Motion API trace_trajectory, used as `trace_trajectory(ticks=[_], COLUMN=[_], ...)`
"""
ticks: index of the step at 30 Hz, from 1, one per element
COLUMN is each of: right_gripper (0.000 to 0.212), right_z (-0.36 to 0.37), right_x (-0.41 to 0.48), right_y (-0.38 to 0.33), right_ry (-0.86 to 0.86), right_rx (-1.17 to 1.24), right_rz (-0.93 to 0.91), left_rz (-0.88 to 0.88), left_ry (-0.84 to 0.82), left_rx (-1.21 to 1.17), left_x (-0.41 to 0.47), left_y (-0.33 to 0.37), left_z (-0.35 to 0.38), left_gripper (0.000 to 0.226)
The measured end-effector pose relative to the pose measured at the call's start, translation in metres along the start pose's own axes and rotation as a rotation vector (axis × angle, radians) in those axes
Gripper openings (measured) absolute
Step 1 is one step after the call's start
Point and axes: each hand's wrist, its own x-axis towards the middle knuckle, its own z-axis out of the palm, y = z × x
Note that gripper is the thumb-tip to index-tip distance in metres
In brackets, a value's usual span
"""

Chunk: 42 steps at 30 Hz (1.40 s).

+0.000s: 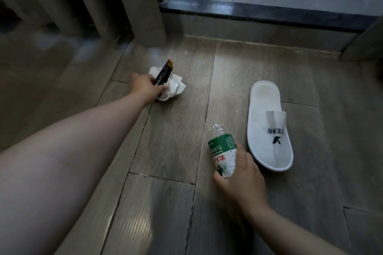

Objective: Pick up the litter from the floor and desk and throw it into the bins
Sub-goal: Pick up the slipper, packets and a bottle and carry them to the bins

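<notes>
Clutching wrapper (164, 73) in left grip (145, 87), bottle (222, 151) in right grip (241, 178)

Our left hand (145, 86) pinched a dark wrapper (163, 73) right against a crumpled white tissue (176, 87) on the wooden floor (176, 141), while our right hand (238, 176) gripped a green-labelled plastic bottle (222, 151) near a white slipper (269, 130).
</notes>
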Motion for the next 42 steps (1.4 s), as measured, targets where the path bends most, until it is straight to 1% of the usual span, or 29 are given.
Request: trace_trajectory(ticks=[3,8,14,16,18,20,21,22,25,26,30,32,35,37,42], right_gripper=[0.089,0.089,0.089,0.088,0.087,0.087,0.086,0.086,0.084,0.082,0.068,0.067,0.063,0.060,0.054], right_z=[0.000,0.000,-0.003,-0.004,-0.005,-0.006,-0.007,-0.008,-0.012,-0.014,-0.027,-0.040,-0.066,-0.086,-0.122], right_x=[0.001,0.001,0.001,0.002,0.001,0.001,0.001,0.002,0.002,0.000,-0.019,-0.030,-0.044,-0.052,-0.070], right_y=[0.000,-0.001,-0.003,-0.004,-0.004,-0.005,-0.005,-0.005,-0.005,-0.004,0.001,0.003,0.009,0.018,0.053], right_ry=[-0.003,-0.004,-0.037,-0.038,-0.044,-0.044,-0.049,-0.056,-0.092,-0.099,-0.099,-0.118,-0.103,-0.080,-0.064], right_rx=[-0.006,-0.015,-0.016,-0.020,-0.010,-0.009,-0.007,0.003,0.065,0.093,0.229,0.266,0.280,0.290,0.275], right_rz=[0.000,0.013,0.011,0.009,0.012,0.012,0.015,0.017,0.021,0.021,0.044,0.020,-0.019,-0.011,0.038], left_rz=[-0.025,-0.043,-0.068,-0.063,-0.094,-0.149,-0.177,-0.191,-0.183,-0.183,-0.151,-0.130,-0.095,-0.061,-0.007], left_ry=[-0.013,-0.082,-0.041,0.010,0.015,-0.059,-0.107,-0.154,-0.275,-0.297,-0.269,-0.295,-0.386,-0.410,-0.487], left_rx=[0.086,0.032,-0.003,-0.051,-0.118,-0.176,-0.189,-0.196,-0.271,-0.320,-0.464,-0.472,-0.469,-0.462,-0.427], left_x=[0.003,-0.002,-0.013,-0.019,-0.026,-0.034,-0.039,-0.044,-0.061,-0.067,-0.092,-0.104,-0.122,-0.131,-0.153], left_y=[0.002,0.003,0.009,0.011,0.014,0.016,0.018,0.018,0.019,0.018,0.008,0.005,0.011,0.016,0.035], left_z=[0.007,0.010,0.014,0.014,0.010,0.008,0.007,0.007,0.007,0.007,0.006,0.009,0.013,0.019,0.034], left_gripper=[0.046,0.043,0.048,0.057,0.072,0.087,0.091,0.089,0.064,0.060,0.074,0.070,0.055,0.047,0.051])
